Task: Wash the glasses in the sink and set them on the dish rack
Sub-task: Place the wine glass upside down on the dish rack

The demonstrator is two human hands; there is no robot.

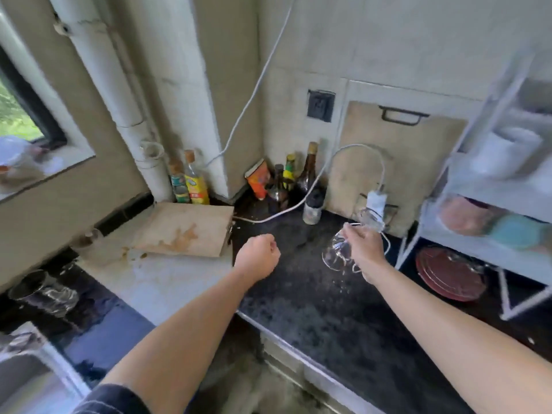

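My right hand [365,245] grips a clear stemmed glass [337,253] by its stem, bowl tilted down and to the left, above the dark speckled counter [322,309]. My left hand [259,254] hovers over the counter with its fingers curled and nothing in it. The white dish rack [466,222] stands at the right, just beyond the held glass. Two more clear glasses sit at the left: one [44,294] on the wet counter near the sink [27,377], another [89,239] farther back by the wall. The sink's corner shows at the bottom left.
A stained wooden cutting board [185,231] lies at the back left. Bottles [194,182] and sauce bottles [295,174] crowd the corner. A white cable and charger [375,201] hang near the held glass. A red plate [451,273] lies under the rack; bowls [490,225] sit on its shelf.
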